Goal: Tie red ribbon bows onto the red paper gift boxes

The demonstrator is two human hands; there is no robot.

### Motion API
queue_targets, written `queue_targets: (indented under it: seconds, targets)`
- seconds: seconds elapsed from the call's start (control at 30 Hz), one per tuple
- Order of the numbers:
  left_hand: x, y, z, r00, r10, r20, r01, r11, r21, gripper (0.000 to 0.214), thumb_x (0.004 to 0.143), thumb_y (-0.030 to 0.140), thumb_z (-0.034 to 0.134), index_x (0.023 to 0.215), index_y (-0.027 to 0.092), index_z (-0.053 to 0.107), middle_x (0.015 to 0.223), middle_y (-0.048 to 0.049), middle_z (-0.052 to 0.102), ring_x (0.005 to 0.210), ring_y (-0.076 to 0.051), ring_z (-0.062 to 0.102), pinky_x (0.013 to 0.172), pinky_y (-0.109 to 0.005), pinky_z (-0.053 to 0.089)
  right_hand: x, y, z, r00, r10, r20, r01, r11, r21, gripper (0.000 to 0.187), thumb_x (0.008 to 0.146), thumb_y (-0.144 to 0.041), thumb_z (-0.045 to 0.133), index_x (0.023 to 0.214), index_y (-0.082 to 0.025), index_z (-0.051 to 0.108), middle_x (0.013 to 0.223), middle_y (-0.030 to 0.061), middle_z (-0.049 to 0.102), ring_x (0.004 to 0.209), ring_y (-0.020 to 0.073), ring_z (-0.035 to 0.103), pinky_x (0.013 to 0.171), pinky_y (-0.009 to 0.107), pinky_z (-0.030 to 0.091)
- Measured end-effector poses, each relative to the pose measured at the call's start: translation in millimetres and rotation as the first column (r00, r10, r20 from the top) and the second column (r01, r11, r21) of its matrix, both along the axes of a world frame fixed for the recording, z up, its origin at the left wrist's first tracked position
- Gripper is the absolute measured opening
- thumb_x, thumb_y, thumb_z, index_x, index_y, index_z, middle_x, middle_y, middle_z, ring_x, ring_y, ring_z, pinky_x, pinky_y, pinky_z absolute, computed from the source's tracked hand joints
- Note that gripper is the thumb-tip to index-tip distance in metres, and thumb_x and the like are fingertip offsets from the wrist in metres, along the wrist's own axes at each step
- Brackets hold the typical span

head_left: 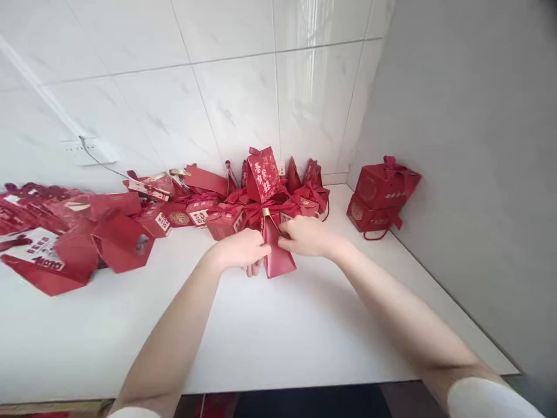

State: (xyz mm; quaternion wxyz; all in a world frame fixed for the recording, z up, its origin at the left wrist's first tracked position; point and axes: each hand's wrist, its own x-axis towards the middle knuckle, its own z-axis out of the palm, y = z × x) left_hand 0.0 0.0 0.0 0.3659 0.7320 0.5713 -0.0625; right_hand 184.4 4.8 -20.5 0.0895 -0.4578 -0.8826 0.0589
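**Holding a Tapered Red Carton [280, 260] Between Two Hands**

Taking the carton as the centre of the dial and twelve as the far side, the left hand [243, 249] sat just past nine o'clock and the right hand [307, 237] at about two. From the left hand the carton therefore lay towards three, and from the right hand towards eight. Its long axis ran from a little before twelve, where a gold-coloured tab [266, 212] marked the narrow end, to between five and six, where the wide end pointed back towards the person over the white table [261, 342].

Neither hand was spread. The left had its fingers curled, its thumb side against the carton's left edge; the right was drawn narrow, its fingertips overlapping the opposite edge, a little nearer the tab. Both appeared to pinch the card, though the grip on its underside could not be told. Since both touched it, neither was clearly the nearer, but the right sat closer to the narrow end.

Just short of twelve, beyond the tab, stood a taller red box with pale characters [264, 174]. Two red boxes [369, 203] showed one above the other between two and three, well apart, while folded red packaging [124, 241] lay around nine.
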Motion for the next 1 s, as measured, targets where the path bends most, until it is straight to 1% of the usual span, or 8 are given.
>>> queue_targets:
  seconds: [0.13,0.27,0.47,0.67,0.73,0.83,0.93,1.0]
  targets:
    - [-4,-1,-0.3,1.0,-0.023,-0.012,0.024,0.992,0.125,0.027,0.079,0.03,0.044,0.059,0.016,0.054,0.065,-0.0068,0.071,0.058,-0.02,0.071,0.057,-0.029,0.055,-1,0,0.1,1.0,-0.006,0.001,0.006,1.0,0.005,0.022,0.086,-0.029,0.044,0.074,-0.018,0.059,0.073,0.0064,0.067,0.062,0.0165,0.057,0.051,0.027,0.025]
    - [-3,-3,4.5,0.999,-0.042,-0.034,0.05,0.96,0.276,0.029,0.079,0.031,0.045,0.054,0.019,0.047,0.063,-0.003,0.071,0.061,-0.019,0.071,0.056,-0.027,0.051,3,0,-1.1,1.0,0.021,0.002,-0.021,1.0,0.01,0.028,0.09,-0.03,0.041,0.073,-0.018,0.059,0.071,0.006,0.065,0.061,0.0162,0.056,0.051,0.028,0.026]
    - [1,-7,7.3,0.995,-0.095,-0.024,0.098,0.949,0.299,0.029,0.078,0.03,0.046,0.051,0.019,0.044,0.062,-0.001,0.07,0.06,-0.018,0.07,0.055,-0.027,0.048,-5,-2,-4.5,0.992,-0.124,0.002,0.124,0.992,0.026,0.026,0.085,-0.029,0.043,0.069,-0.018,0.06,0.074,0.0077,0.067,0.063,0.0194,0.06,0.051,0.028,0.027]
    - [-3,-3,5.1,0.994,-0.11,-0.004,0.108,0.962,0.251,0.027,0.078,0.028,0.046,0.053,0.019,0.052,0.063,-0.0011,0.071,0.062,-0.018,0.07,0.057,-0.027,0.05,-12,-6,-2.2,0.987,-0.159,0.031,0.158,0.987,0.032,0.023,0.084,-0.027,0.046,0.071,-0.017,0.062,0.08,0.0115,0.069,0.068,0.0233,0.063,0.052,0.029,0.03]
    - [-5,-2,7.0,0.995,-0.094,0.037,0.081,0.962,0.26,0.029,0.08,0.029,0.046,0.053,0.019,0.052,0.064,-0.0019,0.071,0.064,-0.018,0.071,0.059,-0.026,0.05,-8,-5,-1.0,0.989,-0.148,-0.022,0.148,0.989,0.024,0.023,0.085,-0.027,0.045,0.068,-0.018,0.057,0.075,0.0087,0.066,0.063,0.02,0.06,0.052,0.028,0.029]
    - [-9,-1,12.9,0.991,-0.063,0.122,0.022,0.951,0.308,0.031,0.084,0.034,0.046,0.056,0.019,0.052,0.064,-0.0014,0.071,0.068,-0.018,0.071,0.062,-0.026,0.051,0,-3,0.5,0.981,-0.091,-0.173,0.097,0.995,0.027,0.028,0.091,-0.029,0.041,0.065,-0.02,0.046,0.064,0.0021,0.058,0.054,0.0137,0.048,0.051,0.027,0.026]
    - [-14,-1,17.9,0.985,-0.044,0.169,-0.021,0.932,0.362,0.034,0.087,0.041,0.047,0.062,0.02,0.055,0.068,-0.0005,0.071,0.071,-0.018,0.072,0.066,-0.027,0.052,5,-1,0.6,0.958,-0.05,-0.284,0.053,0.999,0.001,0.032,0.094,-0.034,0.039,0.065,-0.021,0.036,0.059,-0.0019,0.051,0.051,0.011,0.038,0.051,0.026,0.025]
    - [-16,0,19.1,0.984,-0.047,0.17,-0.017,0.935,0.354,0.036,0.088,0.045,0.047,0.064,0.02,0.056,0.069,-0.0006,0.072,0.072,-0.019,0.072,0.067,-0.027,0.052,7,0,-0.4,0.952,-0.031,-0.305,0.028,0.999,-0.017,0.034,0.095,-0.035,0.039,0.065,-0.02,0.033,0.058,-0.0025,0.048,0.051,0.0104,0.035,0.051,0.026,0.024]
